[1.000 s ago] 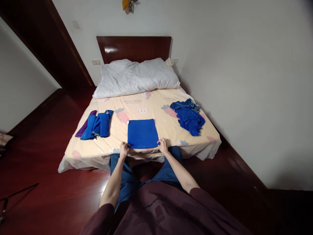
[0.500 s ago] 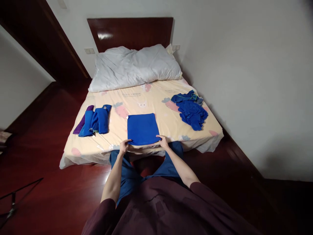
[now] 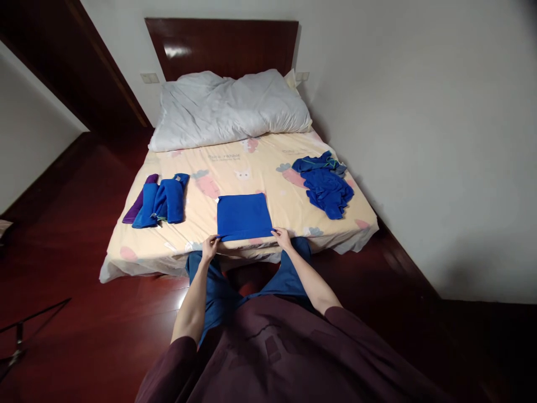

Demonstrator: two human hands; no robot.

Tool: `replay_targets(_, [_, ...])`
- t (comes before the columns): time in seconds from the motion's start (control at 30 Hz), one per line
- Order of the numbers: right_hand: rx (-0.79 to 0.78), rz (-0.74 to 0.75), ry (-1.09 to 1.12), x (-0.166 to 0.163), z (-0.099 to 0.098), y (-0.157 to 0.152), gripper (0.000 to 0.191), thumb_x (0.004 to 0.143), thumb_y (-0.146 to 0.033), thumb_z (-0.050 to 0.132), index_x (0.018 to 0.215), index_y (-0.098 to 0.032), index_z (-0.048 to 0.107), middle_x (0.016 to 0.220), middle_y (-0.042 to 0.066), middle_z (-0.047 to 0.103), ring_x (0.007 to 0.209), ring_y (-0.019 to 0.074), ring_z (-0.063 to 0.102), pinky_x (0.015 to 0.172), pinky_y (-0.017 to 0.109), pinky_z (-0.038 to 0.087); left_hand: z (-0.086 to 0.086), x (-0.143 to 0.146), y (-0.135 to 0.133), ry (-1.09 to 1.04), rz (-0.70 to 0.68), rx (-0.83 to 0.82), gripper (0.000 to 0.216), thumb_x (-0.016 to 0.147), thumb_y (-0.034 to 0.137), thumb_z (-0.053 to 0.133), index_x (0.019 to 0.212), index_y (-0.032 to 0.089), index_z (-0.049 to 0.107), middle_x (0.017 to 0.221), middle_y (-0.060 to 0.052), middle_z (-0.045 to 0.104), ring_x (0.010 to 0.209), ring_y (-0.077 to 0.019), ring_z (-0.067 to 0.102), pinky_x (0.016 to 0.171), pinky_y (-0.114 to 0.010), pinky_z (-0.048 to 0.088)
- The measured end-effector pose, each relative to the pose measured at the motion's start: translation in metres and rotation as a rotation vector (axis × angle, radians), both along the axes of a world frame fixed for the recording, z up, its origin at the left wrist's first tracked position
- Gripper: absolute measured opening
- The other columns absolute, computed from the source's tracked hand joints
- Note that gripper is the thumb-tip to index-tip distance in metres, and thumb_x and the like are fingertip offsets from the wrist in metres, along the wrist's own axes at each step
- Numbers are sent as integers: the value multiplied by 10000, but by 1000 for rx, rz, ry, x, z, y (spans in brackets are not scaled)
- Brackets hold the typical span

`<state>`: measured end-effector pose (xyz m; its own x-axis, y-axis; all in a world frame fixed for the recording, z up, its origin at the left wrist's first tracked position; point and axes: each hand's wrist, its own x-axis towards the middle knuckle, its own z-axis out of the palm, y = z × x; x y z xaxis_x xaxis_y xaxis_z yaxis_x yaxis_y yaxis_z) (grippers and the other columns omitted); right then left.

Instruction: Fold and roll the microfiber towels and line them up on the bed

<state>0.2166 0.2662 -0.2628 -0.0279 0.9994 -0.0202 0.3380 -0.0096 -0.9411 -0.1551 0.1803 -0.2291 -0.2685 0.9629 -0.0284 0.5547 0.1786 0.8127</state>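
Note:
A blue towel (image 3: 244, 215) lies flat in a near-square shape at the front edge of the bed. My left hand (image 3: 210, 247) pinches its near left corner. At the near right corner, my right hand (image 3: 282, 238) grips the fabric between thumb and fingers. The near edge looks turned over in a narrow strip between my hands. Rolled blue towels (image 3: 171, 200) rest to the left, beside a purple rolled towel (image 3: 141, 200). A crumpled pile of blue cloths (image 3: 327, 190) sits to the right.
The bed (image 3: 251, 162) has a cream sheet printed with carrots. A pale quilt (image 3: 230, 109) lies bunched against the dark wooden headboard (image 3: 226, 47). A white wall (image 3: 411, 140) stands on the right. A thin black stand (image 3: 20, 330) is on the floor at lower left.
The towel's near edge has been turned over slightly, away from me, making the towel shorter front to back. Both hands stay at its near corners. The view has shifted a little.

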Motion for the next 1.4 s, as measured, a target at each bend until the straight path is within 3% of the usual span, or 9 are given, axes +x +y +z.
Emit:
replay_targets(0.2, [-17,-12,-8,3,3,2,321,749,-476,776,842,-172,731,804,110,765,867,287,753,835,419,610,-1,-2,-5,-12,-20,-34,301,896,376,533,967,155,726,999,-96,781,977,-235,725,925,-337,560])
replay_targets(0.43, [-45,-35,-117,-2,10,4,221,816,-381,666,696,-197,643,750,76,739,779,249,723,751,344,579,-1,5,-1,79,62,-109,259,890,362,544,884,159,705,881,-94,765,876,-246,718,843,-337,551])
replay_targets(0.7, [-68,-109,-302,-7,15,2,128,858,-284,627,753,-228,674,810,68,752,802,230,705,760,300,534,-5,11,7,188,119,-193,244,947,346,513,1016,186,684,904,-112,759,957,-273,719,859,-346,517])
replay_targets(0.97, [-115,-118,-417,-10,13,9,171,857,-308,668,712,-219,683,761,55,755,725,197,684,673,253,485,-8,11,14,232,139,-260,235,933,352,540,950,184,704,951,-146,768,1004,-304,719,874,-365,510])
replay_targets(1.27, [-169,-214,-534,-29,14,17,79,813,-263,739,813,-187,758,841,152,750,865,285,725,759,344,518,-3,23,25,274,223,-305,218,859,339,598,927,163,706,975,-208,760,1053,-342,709,885,-414,515])
replay_targets(1.4, [-135,-248,-531,-33,12,19,77,764,-273,770,811,-212,771,773,127,733,822,271,728,731,338,527,2,29,24,284,242,-311,223,842,322,601,954,156,698,1010,-227,748,1076,-362,697,893,-436,514])
